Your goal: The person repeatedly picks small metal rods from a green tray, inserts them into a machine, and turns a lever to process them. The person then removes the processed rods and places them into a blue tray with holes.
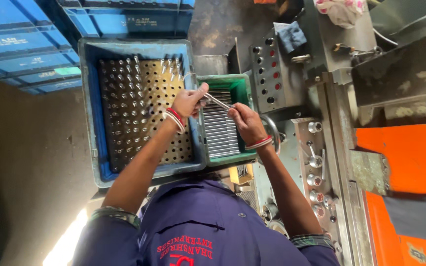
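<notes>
Pinched between both hands, a slim metal rod (218, 101) spans the gap above the green tray (241, 89): the left hand (190, 101) closes on one end, the right hand (245, 122) on the other. Judged step: transfer of one rod between the tray's stacked rods (219, 133) and the perforated rack (146, 116) in the blue crate (88, 113). Seating it would call for aligning its tip over a free hole. It appears bright, straight and thin. A machine control panel (268, 74) lies alongside.
</notes>
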